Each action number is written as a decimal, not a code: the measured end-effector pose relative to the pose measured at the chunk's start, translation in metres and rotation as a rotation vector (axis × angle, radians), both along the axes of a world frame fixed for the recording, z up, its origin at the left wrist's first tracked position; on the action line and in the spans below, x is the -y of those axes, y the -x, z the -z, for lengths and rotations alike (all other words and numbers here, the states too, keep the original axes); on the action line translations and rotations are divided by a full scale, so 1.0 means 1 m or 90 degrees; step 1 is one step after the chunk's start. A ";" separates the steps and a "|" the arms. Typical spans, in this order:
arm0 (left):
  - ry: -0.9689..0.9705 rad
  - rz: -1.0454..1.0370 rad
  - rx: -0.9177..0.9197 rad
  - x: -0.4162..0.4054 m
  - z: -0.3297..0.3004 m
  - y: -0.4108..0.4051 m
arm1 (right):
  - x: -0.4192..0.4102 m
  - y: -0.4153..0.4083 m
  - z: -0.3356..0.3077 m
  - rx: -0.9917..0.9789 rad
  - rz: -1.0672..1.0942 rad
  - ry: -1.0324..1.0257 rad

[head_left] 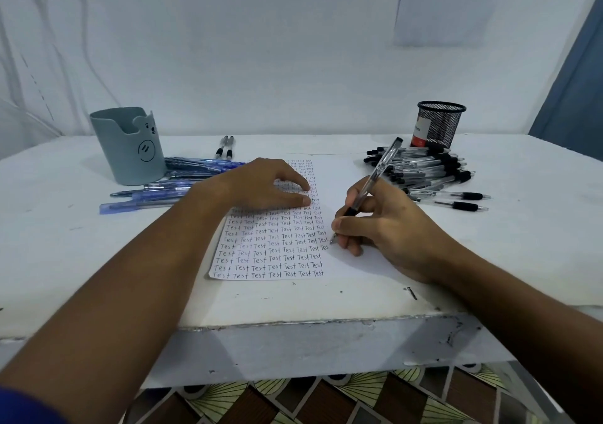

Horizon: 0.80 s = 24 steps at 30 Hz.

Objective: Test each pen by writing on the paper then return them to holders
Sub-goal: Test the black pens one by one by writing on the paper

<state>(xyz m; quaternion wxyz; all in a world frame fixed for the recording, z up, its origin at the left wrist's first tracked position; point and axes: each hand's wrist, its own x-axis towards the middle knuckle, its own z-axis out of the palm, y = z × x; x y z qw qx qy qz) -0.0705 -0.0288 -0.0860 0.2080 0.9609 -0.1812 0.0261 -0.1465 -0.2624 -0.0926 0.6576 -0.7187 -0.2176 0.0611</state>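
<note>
The right hand (385, 224) grips a clear-barrelled pen (375, 175) with a black grip, fingers closed round it; the tip touches the paper (346, 260) at the end of a row where the last word reads only "Tes". The curled fingers hide much of the lower barrel. The left hand (261, 185) lies palm down on the upper part of the sheet, fingers spread and holding nothing, and it covers several rows of the written "Test" words. The rows near the far edge of the sheet are too small to read clearly.

On the white bench (65, 244), a grey-blue holder with a bear face (130, 149) stands at the left, with blue pens (169, 182) lying just beside it; the left forearm hides their right ends. Two black-gripped pens (225, 147) lie apart further back. At the right a black mesh holder (439, 125) stands behind a heap of clear pens with black grips (430, 172). Something red and white shows through the mesh, its label unreadable. What the bear holder contains cannot be seen.
</note>
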 end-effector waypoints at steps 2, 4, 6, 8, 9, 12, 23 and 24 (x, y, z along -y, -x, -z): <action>-0.001 0.001 0.001 0.000 0.000 0.001 | 0.001 0.000 0.001 0.003 0.005 -0.001; -0.003 0.002 0.003 0.001 0.000 0.001 | 0.000 0.000 0.003 0.015 0.009 0.020; -0.003 0.002 0.003 0.002 -0.001 0.001 | 0.000 -0.001 0.004 0.033 0.016 0.048; -0.007 0.001 0.005 0.002 -0.001 0.002 | -0.001 -0.001 0.003 0.044 0.019 0.064; -0.009 0.001 0.006 0.002 -0.001 0.002 | -0.001 0.000 0.003 0.044 0.015 0.064; -0.010 0.000 0.004 0.002 0.000 0.003 | 0.001 0.002 0.001 0.031 -0.007 0.051; -0.013 -0.004 -0.003 0.004 -0.003 0.007 | 0.000 -0.005 0.005 0.011 0.005 0.018; -0.010 -0.006 -0.005 0.004 -0.003 0.007 | 0.000 -0.007 0.004 -0.017 0.005 -0.004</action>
